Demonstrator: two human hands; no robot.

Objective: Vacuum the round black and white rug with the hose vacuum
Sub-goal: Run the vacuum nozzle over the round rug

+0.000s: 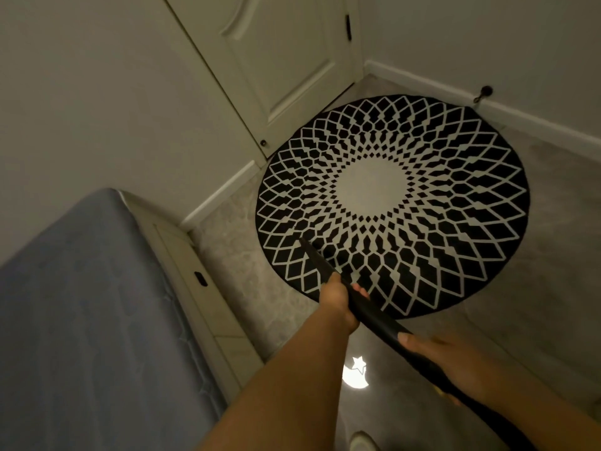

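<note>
Your left hand (336, 302) and right hand (455, 362) both grip the black nozzle (370, 315), its tip apparently touching (dim light) the rug (422, 255).

Round rug (390, 203): black with white lattice and plain white centre. Vacuum nozzle (328, 265): black. Mattress (81, 304): blue-grey, quilted. Door (279, 66): cream.
</note>
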